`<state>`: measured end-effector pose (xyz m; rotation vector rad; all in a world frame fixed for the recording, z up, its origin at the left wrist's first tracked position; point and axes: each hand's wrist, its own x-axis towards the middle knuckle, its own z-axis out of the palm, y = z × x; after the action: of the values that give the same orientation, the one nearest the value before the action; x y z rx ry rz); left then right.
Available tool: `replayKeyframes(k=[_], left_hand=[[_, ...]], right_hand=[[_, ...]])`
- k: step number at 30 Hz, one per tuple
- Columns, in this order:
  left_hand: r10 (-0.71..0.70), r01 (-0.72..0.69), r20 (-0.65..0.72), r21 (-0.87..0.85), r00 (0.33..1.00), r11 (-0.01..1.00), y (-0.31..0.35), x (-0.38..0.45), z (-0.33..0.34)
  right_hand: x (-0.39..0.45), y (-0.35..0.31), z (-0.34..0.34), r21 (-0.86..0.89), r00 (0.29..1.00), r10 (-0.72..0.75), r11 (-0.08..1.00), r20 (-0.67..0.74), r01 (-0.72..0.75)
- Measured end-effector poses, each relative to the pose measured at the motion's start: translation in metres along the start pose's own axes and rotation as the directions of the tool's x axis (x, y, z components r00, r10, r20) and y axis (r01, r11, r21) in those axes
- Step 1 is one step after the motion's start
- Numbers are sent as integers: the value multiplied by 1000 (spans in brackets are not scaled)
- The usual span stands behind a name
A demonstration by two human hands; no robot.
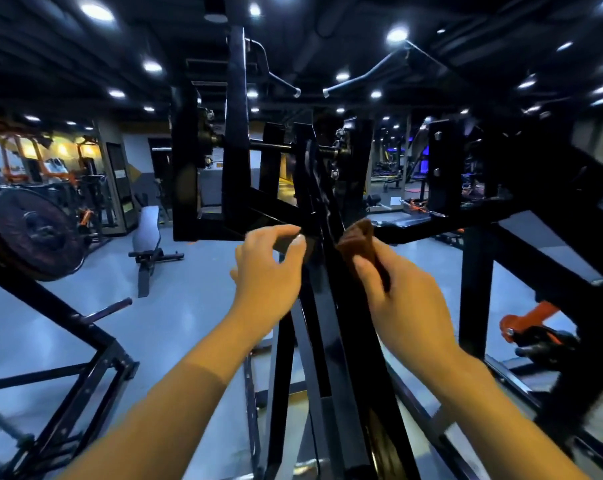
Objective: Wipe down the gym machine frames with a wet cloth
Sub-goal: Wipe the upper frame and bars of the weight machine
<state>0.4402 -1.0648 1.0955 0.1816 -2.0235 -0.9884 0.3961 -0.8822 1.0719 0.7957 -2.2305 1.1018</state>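
A dim gym surrounds a black machine frame [331,306]. Your right hand [407,306] pinches a brown cloth [357,240] beside it. Your left hand [268,271], fingers curled, holds nothing.

Grey bench [147,233], weight plate [33,233]

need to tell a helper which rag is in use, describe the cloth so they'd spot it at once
Find the black machine frame running up the middle of the view. The right hand holds the cloth against that bar's right side. It is the only brown, crumpled soft thing among black steel.
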Motion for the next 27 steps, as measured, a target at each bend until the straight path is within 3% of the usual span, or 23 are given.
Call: replayKeyframes(k=[2, 3, 8, 13, 18, 23, 27], left_hand=[[82, -76, -16, 247, 997, 966, -23, 18, -6], [137, -126, -10, 332, 990, 935, -33, 26, -7], [401, -400, 137, 592, 906, 700, -60, 68, -3], [475, -459, 197, 711, 857, 533, -75, 95, 10], [539, -511, 195, 674, 820, 534, -76, 115, 11], [590, -503, 119, 670, 798, 546, -75, 117, 20], [646, -519, 67, 661, 760, 542, -78, 117, 23]], right_hand=[[-4, 5, 16, -373, 998, -67, 925, 16, 68], [-8, 7, 25, -456, 997, -68, 887, 33, 76], [13, 2, 45, -528, 1000, 0, 849, 0, 0], [39, -5, 56, -486, 993, 66, 874, 93, -13], [19, 3, 45, -549, 998, -68, 834, -7, 53], [79, -6, 58, -501, 999, -32, 865, 2, 29], [58, -7, 52, -499, 997, -1, 866, 74, 38]])
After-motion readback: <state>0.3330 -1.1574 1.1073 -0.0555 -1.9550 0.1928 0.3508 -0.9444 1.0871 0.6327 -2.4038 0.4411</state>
